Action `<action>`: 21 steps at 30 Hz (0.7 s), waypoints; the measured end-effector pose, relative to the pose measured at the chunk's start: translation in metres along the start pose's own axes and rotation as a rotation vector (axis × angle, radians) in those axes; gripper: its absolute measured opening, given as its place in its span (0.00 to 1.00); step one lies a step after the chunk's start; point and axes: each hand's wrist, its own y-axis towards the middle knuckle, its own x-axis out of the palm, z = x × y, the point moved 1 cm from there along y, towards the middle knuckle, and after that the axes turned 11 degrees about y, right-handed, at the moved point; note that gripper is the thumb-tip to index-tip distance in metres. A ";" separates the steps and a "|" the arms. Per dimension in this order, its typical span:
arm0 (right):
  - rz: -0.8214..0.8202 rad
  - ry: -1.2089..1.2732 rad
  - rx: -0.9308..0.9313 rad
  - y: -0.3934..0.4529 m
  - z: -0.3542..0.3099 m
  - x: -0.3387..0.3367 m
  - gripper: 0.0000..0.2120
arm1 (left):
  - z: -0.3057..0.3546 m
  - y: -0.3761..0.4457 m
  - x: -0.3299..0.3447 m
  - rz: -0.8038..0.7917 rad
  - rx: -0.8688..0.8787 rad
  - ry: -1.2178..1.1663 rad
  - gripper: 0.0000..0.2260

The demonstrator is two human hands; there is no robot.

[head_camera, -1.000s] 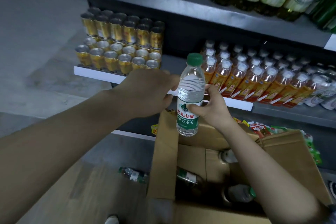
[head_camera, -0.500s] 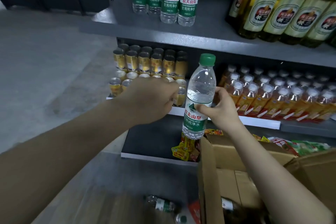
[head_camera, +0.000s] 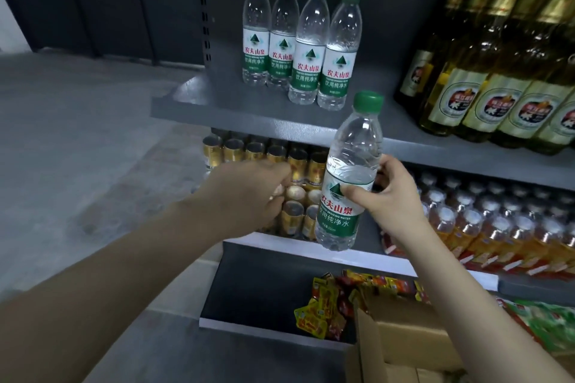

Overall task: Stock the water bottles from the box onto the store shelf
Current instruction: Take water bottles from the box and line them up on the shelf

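My right hand (head_camera: 385, 196) grips a clear water bottle (head_camera: 348, 174) with a green cap and green label, upright, in front of the grey upper shelf (head_camera: 224, 116). Several matching water bottles (head_camera: 300, 47) stand in a cluster on that shelf. My left hand (head_camera: 249, 196) hovers just left of the held bottle with fingers loosely curled, holding nothing. The cardboard box (head_camera: 401, 339) sits at the bottom right, only its top flap visible.
Tall green-gold bottles (head_camera: 497, 71) fill the upper shelf's right side. Gold cans (head_camera: 280, 171) and orange drink bottles (head_camera: 497, 227) sit on the middle shelf. Snack packets (head_camera: 329, 305) lie on the lowest shelf. Grey floor spreads left.
My view has tilted up from the box to the upper shelf. My right hand lifted the bottle higher; my left hand came off it and stays beside it.
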 end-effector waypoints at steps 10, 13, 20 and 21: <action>-0.018 0.065 -0.103 0.071 -0.031 0.007 0.18 | -0.039 0.052 -0.003 -0.067 -0.132 0.024 0.09; -0.024 0.065 -0.126 0.090 -0.036 0.014 0.19 | -0.050 0.069 -0.002 -0.111 -0.179 -0.028 0.10; -0.053 0.090 -0.153 0.131 -0.046 0.036 0.18 | -0.084 0.102 -0.003 -0.141 -0.182 -0.116 0.09; -0.049 0.098 -0.156 0.138 -0.048 0.041 0.19 | -0.091 0.107 -0.004 -0.136 -0.179 -0.119 0.09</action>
